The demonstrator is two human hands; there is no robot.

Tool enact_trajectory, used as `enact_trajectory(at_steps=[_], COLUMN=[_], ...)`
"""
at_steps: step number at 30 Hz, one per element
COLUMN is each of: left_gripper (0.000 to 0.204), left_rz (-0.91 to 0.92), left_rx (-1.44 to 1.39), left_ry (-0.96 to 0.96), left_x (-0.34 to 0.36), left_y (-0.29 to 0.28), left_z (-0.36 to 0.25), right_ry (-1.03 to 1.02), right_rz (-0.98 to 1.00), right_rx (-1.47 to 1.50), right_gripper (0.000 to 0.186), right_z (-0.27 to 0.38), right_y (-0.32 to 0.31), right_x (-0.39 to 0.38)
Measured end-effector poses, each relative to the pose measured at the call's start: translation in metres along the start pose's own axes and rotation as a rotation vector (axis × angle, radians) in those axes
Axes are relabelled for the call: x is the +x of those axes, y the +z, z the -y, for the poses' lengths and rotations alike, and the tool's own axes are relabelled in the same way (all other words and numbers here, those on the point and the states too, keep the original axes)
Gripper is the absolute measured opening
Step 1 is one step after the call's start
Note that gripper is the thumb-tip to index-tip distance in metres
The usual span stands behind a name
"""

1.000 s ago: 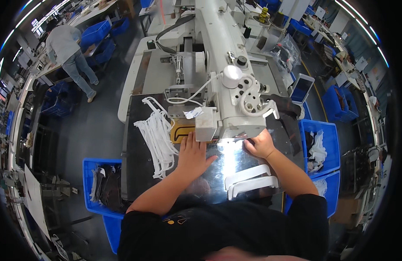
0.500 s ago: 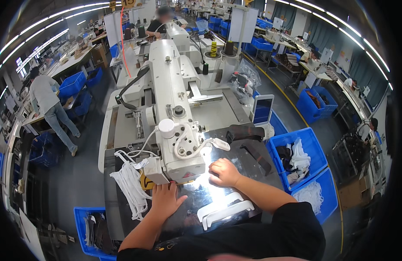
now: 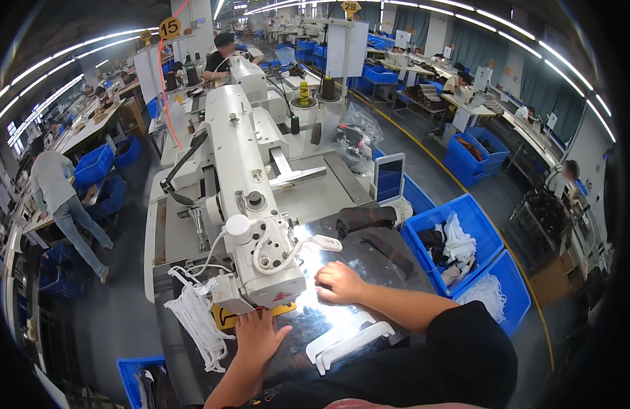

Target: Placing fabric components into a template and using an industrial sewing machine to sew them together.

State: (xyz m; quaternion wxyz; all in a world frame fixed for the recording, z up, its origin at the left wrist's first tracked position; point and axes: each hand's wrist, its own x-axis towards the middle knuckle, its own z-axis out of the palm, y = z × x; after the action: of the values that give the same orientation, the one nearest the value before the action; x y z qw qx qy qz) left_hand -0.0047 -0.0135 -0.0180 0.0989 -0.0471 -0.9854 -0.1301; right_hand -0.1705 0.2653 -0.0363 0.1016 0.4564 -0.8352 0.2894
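A large white sewing machine (image 3: 230, 146) reaches toward me, its head (image 3: 274, 286) over a dark, shiny work plate. My left hand (image 3: 256, 337) lies flat, thumb apart, its fingertips at a yellow plate (image 3: 282, 309) under the head. Whatever lies beneath those fingertips is hidden. Just right of the head, my right hand (image 3: 339, 282) rests on the brightly lit plate with its fingers curled in; I cannot see what they hold, if anything. Two white bent strips (image 3: 357, 343) lie in front of it. Left of the head hangs a bundle of white straps (image 3: 193, 320).
Dark strap pieces (image 3: 388, 254) lie on the plate's right side, near a small screen (image 3: 388, 178). Blue bins with white and dark fabric (image 3: 502, 235) stand to the right, another bin (image 3: 129, 382) at lower left. Thread cones (image 3: 328, 88) stand behind. Other people work farther off.
My view has tilted up a little and shifted, so the scene sits farther left and lower. Both hands keep about the same places against the machine.
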Motion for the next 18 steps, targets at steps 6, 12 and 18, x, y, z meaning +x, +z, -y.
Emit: enact_trajectory(at_steps=[6, 12, 18], left_gripper=[0.062, 0.058, 0.074], left_rz=[0.138, 0.150, 0.250], left_rx=[-0.019, -0.008, -0.038], left_ry=[-0.021, 0.085, 0.154], left_x=[-0.002, -0.007, -0.006], left_y=[-0.011, -0.011, -0.011], left_z=[-0.008, -0.009, -0.013], right_ry=[0.009, 0.066, 0.130], right_rz=[-0.043, -0.047, -0.056], right_rx=[0.044, 0.080, 0.105], right_gripper=[0.020, 0.021, 0.022], right_z=[0.001, -0.007, -0.008], right_y=[0.001, 0.006, 0.010], right_x=[0.001, -0.002, -0.003])
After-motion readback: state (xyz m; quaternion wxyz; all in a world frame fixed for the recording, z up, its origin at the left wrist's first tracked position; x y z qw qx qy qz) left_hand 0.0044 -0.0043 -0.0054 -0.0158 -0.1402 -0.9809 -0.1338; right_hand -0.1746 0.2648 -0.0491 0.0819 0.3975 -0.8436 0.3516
